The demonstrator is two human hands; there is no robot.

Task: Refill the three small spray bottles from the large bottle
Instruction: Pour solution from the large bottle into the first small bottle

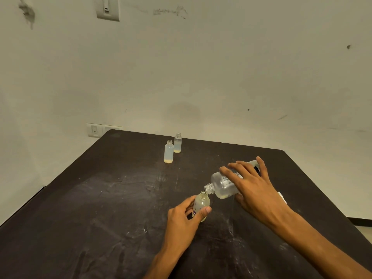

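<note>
My right hand (254,188) grips the large clear bottle (223,185), tipped on its side with its open neck pointing down-left. That neck sits just above the mouth of a small bottle (201,203) with a purple mark, which my left hand (185,216) holds between thumb and fingers, slightly tilted over the table. A little pale liquid lies in the lower side of the large bottle. Two more small bottles stand upright and uncapped at the far side: one nearer (168,151), one behind it (178,142), each with a thin yellowish layer at the bottom.
The dark, scratched table (100,198) ends at a wall behind the two far bottles. A small white object (281,197) peeks out from behind my right wrist near the table's right edge. Wall sockets (96,129) sit at the far left corner.
</note>
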